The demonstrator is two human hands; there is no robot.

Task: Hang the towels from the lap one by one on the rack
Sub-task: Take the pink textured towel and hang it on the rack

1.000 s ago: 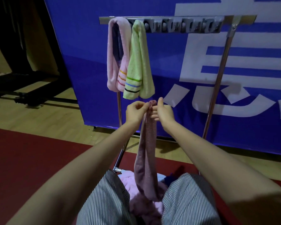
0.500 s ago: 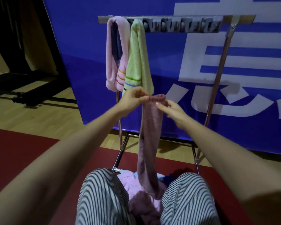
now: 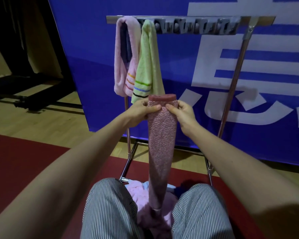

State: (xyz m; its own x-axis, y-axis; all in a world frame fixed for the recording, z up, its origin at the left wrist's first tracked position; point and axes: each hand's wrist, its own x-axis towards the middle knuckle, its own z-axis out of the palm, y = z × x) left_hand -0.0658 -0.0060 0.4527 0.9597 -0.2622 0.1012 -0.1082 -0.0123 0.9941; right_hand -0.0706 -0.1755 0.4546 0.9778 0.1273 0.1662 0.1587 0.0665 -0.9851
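Under the rack (image 3: pixel 259 18), your left grip (image 3: pixel 141 112) and right grip (image 3: pixel 182 112) each pinch the mauve towel (image 3: pixel 162 138) near its top — thumbs in front.

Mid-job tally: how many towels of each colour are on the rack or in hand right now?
Pink towel on the rack: 1
Green towel on the rack: 1
Mauve towel, gripped by left hand and right hand: 1
Total: 3. The lap pile is too bunched to count.

My left hand (image 3: pixel 141 111) and right hand (image 3: pixel 181 112) pinch the pink towel (image 3: pixel 162 135) (two towels hang on the rack (image 3: pixel 248 18))
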